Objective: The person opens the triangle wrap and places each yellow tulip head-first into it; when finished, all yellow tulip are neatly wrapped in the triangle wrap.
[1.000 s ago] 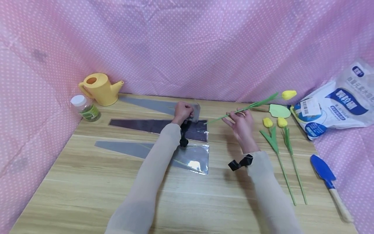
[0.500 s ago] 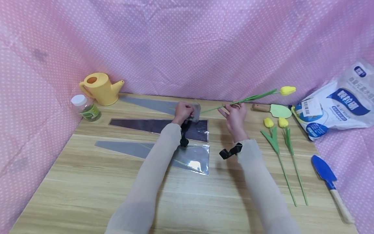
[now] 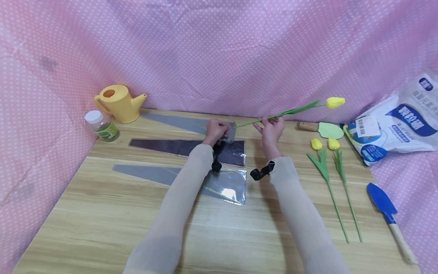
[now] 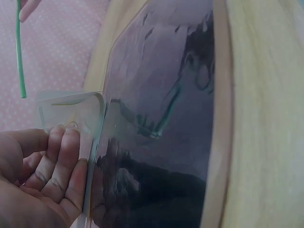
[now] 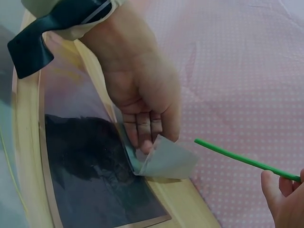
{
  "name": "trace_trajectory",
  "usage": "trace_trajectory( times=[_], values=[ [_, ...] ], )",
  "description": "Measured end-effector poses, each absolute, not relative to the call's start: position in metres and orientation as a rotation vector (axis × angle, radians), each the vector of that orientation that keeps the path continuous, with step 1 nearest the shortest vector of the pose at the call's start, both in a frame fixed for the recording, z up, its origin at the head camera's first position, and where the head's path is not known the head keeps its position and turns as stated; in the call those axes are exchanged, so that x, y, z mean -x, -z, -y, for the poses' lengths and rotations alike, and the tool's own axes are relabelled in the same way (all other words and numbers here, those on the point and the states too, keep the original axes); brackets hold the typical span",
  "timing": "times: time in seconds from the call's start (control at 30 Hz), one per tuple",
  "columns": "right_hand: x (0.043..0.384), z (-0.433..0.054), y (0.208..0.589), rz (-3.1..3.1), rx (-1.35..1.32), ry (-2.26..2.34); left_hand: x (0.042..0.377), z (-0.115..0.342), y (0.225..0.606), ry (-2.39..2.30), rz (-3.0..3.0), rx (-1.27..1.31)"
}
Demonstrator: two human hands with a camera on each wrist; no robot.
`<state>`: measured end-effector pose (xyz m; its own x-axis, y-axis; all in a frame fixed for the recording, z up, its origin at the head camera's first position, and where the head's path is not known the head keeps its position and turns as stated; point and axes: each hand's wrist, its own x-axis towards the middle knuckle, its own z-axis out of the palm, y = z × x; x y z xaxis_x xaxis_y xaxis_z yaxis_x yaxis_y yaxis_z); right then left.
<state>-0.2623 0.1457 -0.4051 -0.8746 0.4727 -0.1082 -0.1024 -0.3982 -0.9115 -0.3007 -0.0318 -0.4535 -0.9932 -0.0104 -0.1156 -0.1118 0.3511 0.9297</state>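
My left hand (image 3: 216, 131) pinches the wide end of a clear grey plastic flower sleeve (image 3: 181, 122), the farthest from me of three lying on the table. In the left wrist view the sleeve's lifted edge (image 4: 71, 107) bends up past my curled fingertips. The right hand (image 3: 272, 132) holds a yellow artificial tulip (image 3: 334, 102) by its green stem, bloom pointing right. The cut end of the stem (image 5: 228, 154) points at the sleeve's raised corner (image 5: 171, 159), a small gap between them in the right wrist view. A dark sleeve (image 3: 164, 146) and another clear one (image 3: 147, 173) lie nearer me.
Two more tulips (image 3: 321, 167) lie at right, beside a green trowel (image 3: 330, 130), a blue trowel (image 3: 381, 198) and a white printed bag (image 3: 400, 125). At back left stand a yellow watering can (image 3: 119, 104) and a white-capped bottle (image 3: 106, 129). Pink dotted cloth (image 3: 219, 57) hangs behind.
My right hand has moved left with the tulip, bringing its stem end up to the sleeve's wide end. The left hand has stayed in place, gripping the sleeve.
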Motion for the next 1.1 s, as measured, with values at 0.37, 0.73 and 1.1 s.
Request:
trace_trajectory(
  times=[0.37,0.73,1.1],
  values=[
    [0.268,-0.14,0.412,1.618,0.538,-2.195,0.298,0.029,0.45,-1.735,-2.488,0.128],
    [0.273,-0.139,0.419,1.615,0.56,-2.158,0.304,0.021,0.44,-1.525,-2.693,-0.013],
    [0.277,-0.137,0.42,1.577,0.568,-2.204,0.3,0.008,0.418,-1.454,-2.857,-0.098]
  ],
)
